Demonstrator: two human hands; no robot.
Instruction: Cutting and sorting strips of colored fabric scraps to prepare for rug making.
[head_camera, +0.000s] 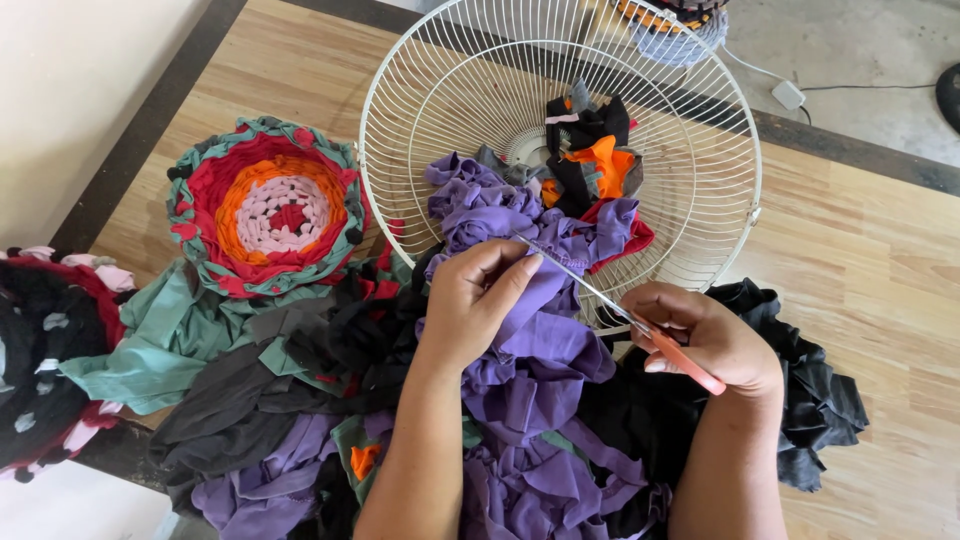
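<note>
While a strip of purple cloth (520, 300) is pinched between thumb and fingers of the left hand (475, 300) at the near rim of the white wire fan guard (440, 90), scissors (620, 312) with orange handles are gripped in the closed right hand (712, 340), their blades laid against the strip. Both hands are hemmed in by heaped scraps, with a woven round mat (268, 205) to the left. Bare wooden floor (870, 250) is left open to the right.

A round woven rag mat (268, 208) lies beside green cloth (165, 335) and black cloth (815, 395) on the wooden floor (880, 260).
</note>
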